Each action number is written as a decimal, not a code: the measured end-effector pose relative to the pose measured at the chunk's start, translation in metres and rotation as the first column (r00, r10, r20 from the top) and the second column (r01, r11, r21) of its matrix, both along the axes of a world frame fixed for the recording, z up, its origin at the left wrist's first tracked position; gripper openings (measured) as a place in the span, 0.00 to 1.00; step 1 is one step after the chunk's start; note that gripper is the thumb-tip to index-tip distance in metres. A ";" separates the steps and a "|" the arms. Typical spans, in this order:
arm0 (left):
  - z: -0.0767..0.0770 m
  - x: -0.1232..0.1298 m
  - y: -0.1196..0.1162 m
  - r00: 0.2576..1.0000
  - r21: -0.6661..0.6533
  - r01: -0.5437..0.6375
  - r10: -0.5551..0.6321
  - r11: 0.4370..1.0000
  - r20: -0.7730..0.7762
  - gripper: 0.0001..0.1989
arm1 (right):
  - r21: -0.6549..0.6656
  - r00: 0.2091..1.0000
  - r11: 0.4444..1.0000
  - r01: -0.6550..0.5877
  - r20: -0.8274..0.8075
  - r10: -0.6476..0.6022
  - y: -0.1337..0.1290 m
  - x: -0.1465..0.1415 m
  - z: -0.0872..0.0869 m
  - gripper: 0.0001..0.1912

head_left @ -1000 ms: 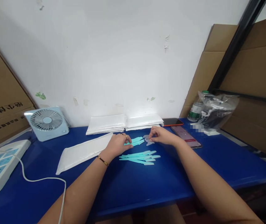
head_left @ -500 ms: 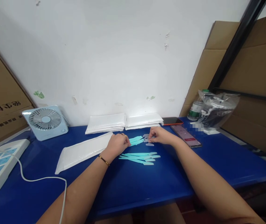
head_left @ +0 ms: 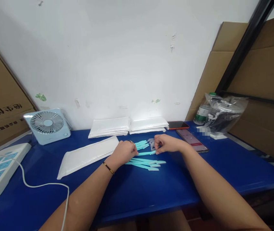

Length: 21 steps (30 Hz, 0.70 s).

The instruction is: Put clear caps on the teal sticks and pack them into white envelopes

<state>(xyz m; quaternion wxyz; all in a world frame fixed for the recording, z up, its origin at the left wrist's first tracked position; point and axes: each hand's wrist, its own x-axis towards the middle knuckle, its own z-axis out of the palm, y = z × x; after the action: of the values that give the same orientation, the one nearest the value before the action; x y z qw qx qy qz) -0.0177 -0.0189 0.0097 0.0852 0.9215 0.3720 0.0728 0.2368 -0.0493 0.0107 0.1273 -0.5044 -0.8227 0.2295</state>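
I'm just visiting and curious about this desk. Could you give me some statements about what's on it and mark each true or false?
1. A turquoise stick runs from the left hand to the right hand. True.
2. The tabletop is red. False: the tabletop is blue.
3. Two phones lie to the right of the stacks of white packets. True.
4. The fan stands right beside the bottle. False: the fan is on the left, the bottle on the right.
5. The power strip is on the left. True.
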 end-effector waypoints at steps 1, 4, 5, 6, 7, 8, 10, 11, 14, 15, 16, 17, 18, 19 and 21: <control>0.001 -0.002 0.003 1.000 0.031 -0.030 0.030 0.999 -0.007 0.08 | 0.035 0.999 0.999 0.039 0.003 -0.040 0.001 0.003 0.001 0.10; 0.005 -0.007 0.007 0.995 0.065 -0.104 0.104 0.992 0.012 0.08 | 0.114 0.984 0.977 0.178 -0.011 -0.178 0.002 0.009 0.004 0.09; 0.007 -0.008 0.006 0.994 0.051 -0.105 0.103 0.993 0.033 0.10 | 0.126 0.979 0.971 0.203 -0.031 -0.201 0.001 0.009 0.006 0.10; 0.009 -0.008 0.003 0.995 0.027 -0.083 0.081 0.996 0.053 0.12 | 0.125 0.979 0.972 0.200 -0.052 -0.195 -0.001 0.009 0.008 0.11; 0.010 -0.008 0.000 0.997 -0.003 -0.038 0.038 0.999 0.066 0.15 | 0.107 0.984 0.980 0.169 -0.070 -0.162 -0.003 0.006 0.009 0.12; 0.011 -0.007 -0.003 0.997 -0.034 0.019 -0.017 0.999 0.069 0.16 | 0.077 0.990 0.990 0.116 -0.084 -0.109 -0.005 0.003 0.011 0.12; 0.012 -0.005 -0.010 0.993 -0.091 0.116 -0.112 0.989 0.046 0.15 | 0.002 0.996 1.000 -0.025 -0.090 0.025 -0.009 -0.006 0.012 0.13; 0.011 -0.004 -0.013 0.991 -0.110 0.136 -0.134 0.985 0.031 0.14 | -0.033 0.993 0.995 -0.090 -0.080 0.087 -0.010 -0.011 0.012 0.14; 0.008 -0.001 -0.015 0.993 -0.141 0.121 -0.121 0.983 0.010 0.09 | -0.092 0.980 0.975 -0.200 -0.035 0.198 -0.011 -0.023 0.008 0.14; 0.007 -0.001 -0.014 0.993 -0.142 0.116 -0.115 0.983 0.011 0.08 | -0.088 0.978 0.975 -0.207 -0.028 0.205 -0.011 -0.025 0.007 0.14; 0.006 -0.001 -0.013 0.994 -0.134 0.112 -0.112 0.985 0.011 0.08 | -0.069 0.980 0.978 -0.199 -0.027 0.198 -0.009 -0.025 0.005 0.13; 0.005 -0.001 -0.011 0.994 -0.113 0.107 -0.106 0.988 0.010 0.08 | -0.040 0.983 0.983 -0.180 -0.029 0.179 -0.008 -0.024 0.004 0.12; 0.005 -0.001 -0.009 0.996 -0.082 0.095 -0.094 0.992 0.006 0.08 | -0.006 0.988 0.989 -0.149 -0.033 0.149 -0.007 -0.022 0.003 0.11; 0.005 -0.002 -0.006 0.997 -0.046 0.073 -0.073 0.996 0.001 0.09 | 0.027 0.994 0.994 -0.105 -0.034 0.106 -0.005 -0.018 0.003 0.10; 0.005 -0.004 0.000 1.000 0.021 0.005 -0.005 1.000 -0.002 0.10 | 0.083 0.999 0.996 0.022 -0.032 -0.020 -0.003 -0.009 0.003 0.09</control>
<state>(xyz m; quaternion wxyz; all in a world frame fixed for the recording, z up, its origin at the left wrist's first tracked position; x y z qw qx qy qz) -0.0214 -0.0193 0.0150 0.0753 0.9233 0.3688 0.0758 0.2274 -0.0524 0.0138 0.1636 -0.5035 -0.8241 0.2014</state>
